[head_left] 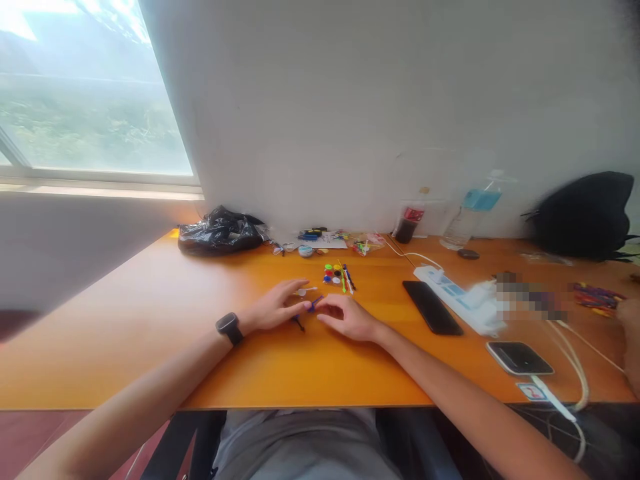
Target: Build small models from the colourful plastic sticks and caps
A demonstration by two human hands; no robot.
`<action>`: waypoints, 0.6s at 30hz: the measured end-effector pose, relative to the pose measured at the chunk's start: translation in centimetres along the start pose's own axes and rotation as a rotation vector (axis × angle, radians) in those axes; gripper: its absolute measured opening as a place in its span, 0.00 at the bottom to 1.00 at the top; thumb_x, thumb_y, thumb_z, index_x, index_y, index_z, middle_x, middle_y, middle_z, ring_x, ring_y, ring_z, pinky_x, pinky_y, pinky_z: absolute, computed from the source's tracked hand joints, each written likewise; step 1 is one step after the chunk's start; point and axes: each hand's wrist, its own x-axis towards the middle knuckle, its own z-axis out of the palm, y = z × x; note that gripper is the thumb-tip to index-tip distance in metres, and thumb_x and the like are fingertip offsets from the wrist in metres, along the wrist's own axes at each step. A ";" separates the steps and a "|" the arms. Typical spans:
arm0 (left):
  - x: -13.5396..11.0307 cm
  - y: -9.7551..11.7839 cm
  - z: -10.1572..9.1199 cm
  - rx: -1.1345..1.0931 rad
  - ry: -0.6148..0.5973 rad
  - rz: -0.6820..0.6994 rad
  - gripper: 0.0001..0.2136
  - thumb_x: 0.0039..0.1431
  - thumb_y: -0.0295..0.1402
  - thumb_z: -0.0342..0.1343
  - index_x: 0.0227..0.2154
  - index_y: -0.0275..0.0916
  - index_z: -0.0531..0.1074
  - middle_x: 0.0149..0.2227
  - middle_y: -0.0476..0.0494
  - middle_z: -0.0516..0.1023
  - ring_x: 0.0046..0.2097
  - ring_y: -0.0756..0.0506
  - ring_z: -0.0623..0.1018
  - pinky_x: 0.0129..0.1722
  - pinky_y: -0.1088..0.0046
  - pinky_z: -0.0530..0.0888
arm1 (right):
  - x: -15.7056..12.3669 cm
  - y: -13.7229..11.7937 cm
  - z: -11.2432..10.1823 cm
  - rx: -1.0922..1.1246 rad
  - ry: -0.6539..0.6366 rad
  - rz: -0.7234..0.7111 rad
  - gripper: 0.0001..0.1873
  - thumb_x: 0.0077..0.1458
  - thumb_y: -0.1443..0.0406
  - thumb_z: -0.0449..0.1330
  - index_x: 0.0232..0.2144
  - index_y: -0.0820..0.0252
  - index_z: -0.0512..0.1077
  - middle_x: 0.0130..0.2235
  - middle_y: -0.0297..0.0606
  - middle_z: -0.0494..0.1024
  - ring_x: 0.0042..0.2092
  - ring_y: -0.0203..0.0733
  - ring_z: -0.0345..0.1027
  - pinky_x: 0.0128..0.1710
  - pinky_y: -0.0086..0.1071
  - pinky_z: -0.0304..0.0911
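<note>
My left hand (277,305), with a black watch on the wrist, lies on the orange table (150,320) with its fingers stretched out toward a small blue and black piece (313,305). My right hand (347,315) rests beside it, fingers curled down, fingertips close to the same piece. Whether either hand grips the piece is too small to tell. Just beyond the hands lie several small coloured discs and thin sticks (339,275) and a white stick (305,291).
A black plastic bag (220,231) sits at the back left by the wall. A black phone (432,306), a white power strip (453,291), a second phone (519,357) with cables, bottles (470,220) and a black backpack (585,213) lie to the right. Another person's hand (627,313) shows at the right edge.
</note>
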 end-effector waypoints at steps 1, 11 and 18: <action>-0.1 0.3 0.2 -0.009 -0.036 0.038 0.31 0.68 0.53 0.56 0.67 0.43 0.66 0.67 0.34 0.71 0.66 0.35 0.73 0.66 0.55 0.70 | 0.0 -0.4 0.1 0.011 -0.033 -0.054 0.11 0.65 0.59 0.62 0.43 0.58 0.80 0.38 0.38 0.80 0.38 0.42 0.72 0.40 0.33 0.66; 0.2 1.3 0.8 0.032 0.066 0.112 0.24 0.74 0.48 0.49 0.67 0.46 0.68 0.70 0.40 0.68 0.71 0.36 0.65 0.71 0.48 0.63 | -0.2 -0.6 0.2 -0.075 0.108 -0.069 0.10 0.67 0.60 0.60 0.36 0.59 0.78 0.35 0.39 0.80 0.37 0.43 0.71 0.41 0.36 0.66; 1.1 -2.3 0.1 0.149 0.281 -0.081 0.23 0.75 0.47 0.45 0.57 0.38 0.75 0.64 0.35 0.74 0.67 0.37 0.70 0.69 0.51 0.66 | -0.1 -0.6 0.0 -0.163 0.157 -0.119 0.09 0.66 0.63 0.59 0.33 0.58 0.75 0.34 0.38 0.78 0.36 0.42 0.69 0.41 0.35 0.64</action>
